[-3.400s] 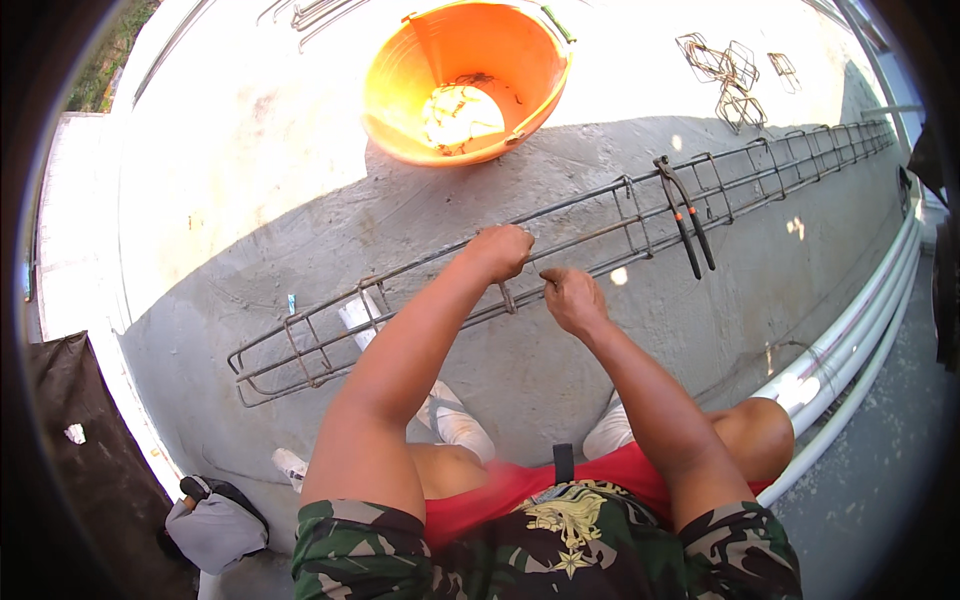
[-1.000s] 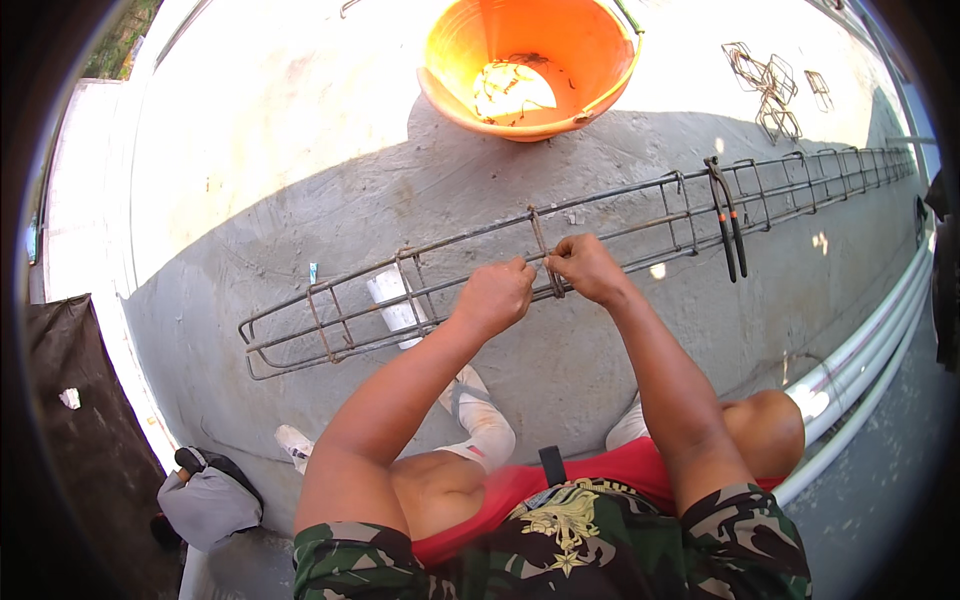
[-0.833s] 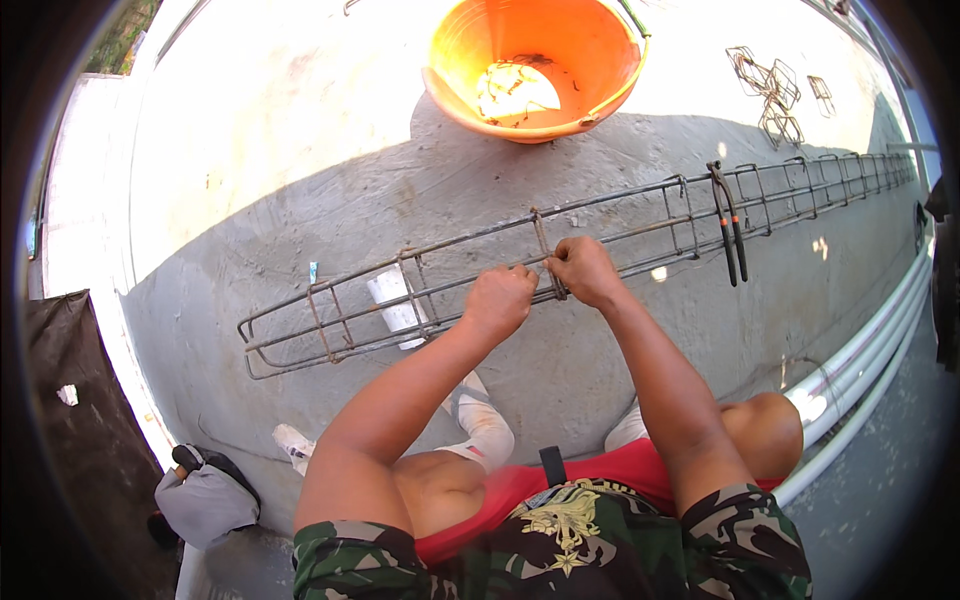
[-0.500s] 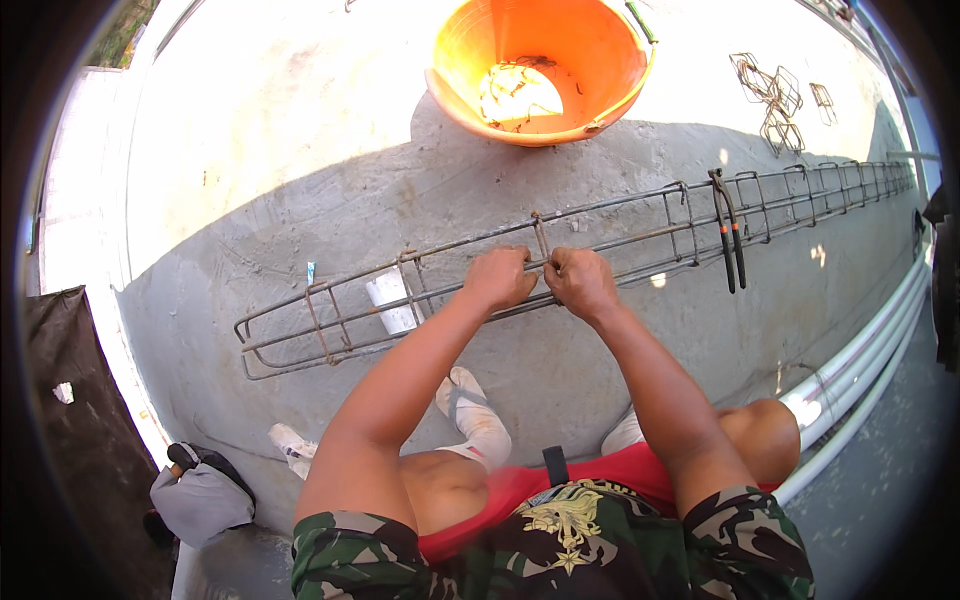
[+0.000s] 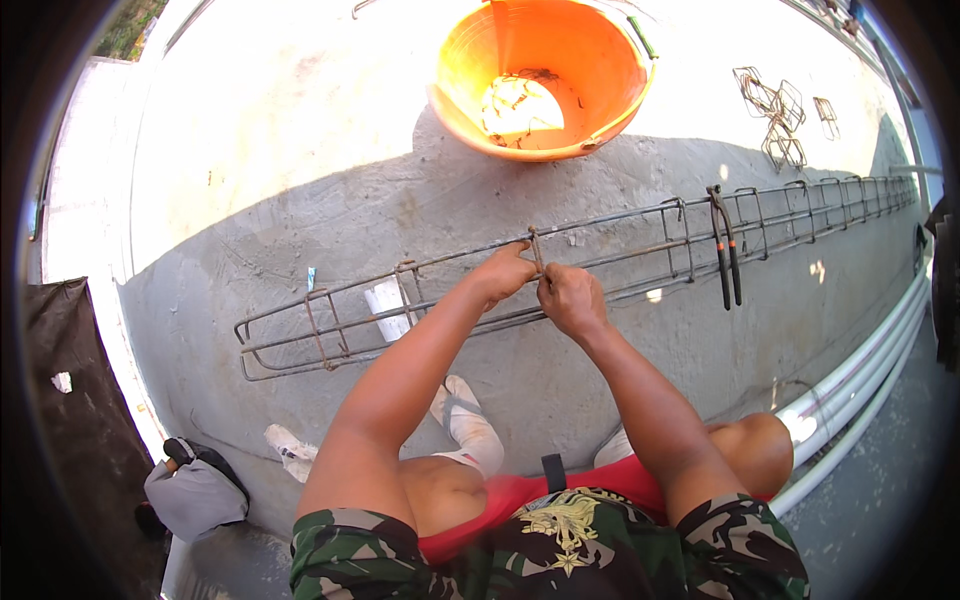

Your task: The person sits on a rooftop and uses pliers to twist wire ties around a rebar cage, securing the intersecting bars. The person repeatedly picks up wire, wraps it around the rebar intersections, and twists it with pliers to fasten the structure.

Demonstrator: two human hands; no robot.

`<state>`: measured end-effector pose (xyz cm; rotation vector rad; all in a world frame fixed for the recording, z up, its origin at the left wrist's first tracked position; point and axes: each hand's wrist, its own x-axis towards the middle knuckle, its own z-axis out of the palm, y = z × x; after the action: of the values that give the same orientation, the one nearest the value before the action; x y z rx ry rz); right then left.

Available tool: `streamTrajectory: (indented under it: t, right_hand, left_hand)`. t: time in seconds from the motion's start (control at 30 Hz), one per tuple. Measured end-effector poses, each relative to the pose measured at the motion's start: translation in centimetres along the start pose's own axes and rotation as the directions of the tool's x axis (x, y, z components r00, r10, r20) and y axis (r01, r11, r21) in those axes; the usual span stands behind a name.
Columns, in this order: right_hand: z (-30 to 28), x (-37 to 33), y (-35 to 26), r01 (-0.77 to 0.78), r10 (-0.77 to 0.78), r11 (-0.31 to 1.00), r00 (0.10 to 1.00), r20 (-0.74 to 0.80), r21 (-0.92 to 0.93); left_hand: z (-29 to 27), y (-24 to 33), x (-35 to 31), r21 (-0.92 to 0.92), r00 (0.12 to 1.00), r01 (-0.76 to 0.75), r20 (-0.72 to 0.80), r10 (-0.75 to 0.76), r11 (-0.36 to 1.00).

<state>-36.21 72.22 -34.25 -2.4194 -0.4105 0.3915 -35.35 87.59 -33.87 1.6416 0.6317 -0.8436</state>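
Observation:
A long rebar cage (image 5: 620, 243) of thin steel bars and square stirrups runs across the floor in front of me, from lower left to far right. At a stirrup (image 5: 536, 252) near its middle, my left hand (image 5: 500, 276) grips with its index finger up by the top bar and its thumb lower. My right hand (image 5: 573, 298) is closed in a pinch against the same stirrup, lower down; what its fingertips hold is too small to make out. Pincers (image 5: 726, 250) with dark, orange-marked handles hang on the cage to the right of my hands.
An orange bucket (image 5: 540, 134) with wire bits inside stands beyond the cage. Loose stirrups (image 5: 772, 105) lie at the far right. A white cup (image 5: 388, 308) lies by the cage's left part. White pipes (image 5: 860, 385) run along the right; a grey bag-like bundle (image 5: 200, 500) sits lower left.
My left hand has shifted slightly, its index finger now reaching up toward the top bar. My right hand has moved a little down and left along the stirrup. The view has tilted slightly.

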Motion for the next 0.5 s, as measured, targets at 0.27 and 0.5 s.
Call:
streamTrajectory:
  t: [0.27, 0.5]
  right_hand:
    - [-0.2, -0.2, 0.1, -0.022, 0.022, 1.000, 0.999, 0.027, -0.003]
    - [-0.2, -0.4, 0.0, -0.066, 0.067, 0.998, 0.997, 0.046, -0.021]
  left_hand:
    - [0.0, -0.8, -0.2, -0.161, 0.997, -0.061, 0.040, 0.068, 0.985]
    - [0.6, -1.2, -1.9, -0.001, 0.978, -0.195, -0.071, 0.194, 0.981]
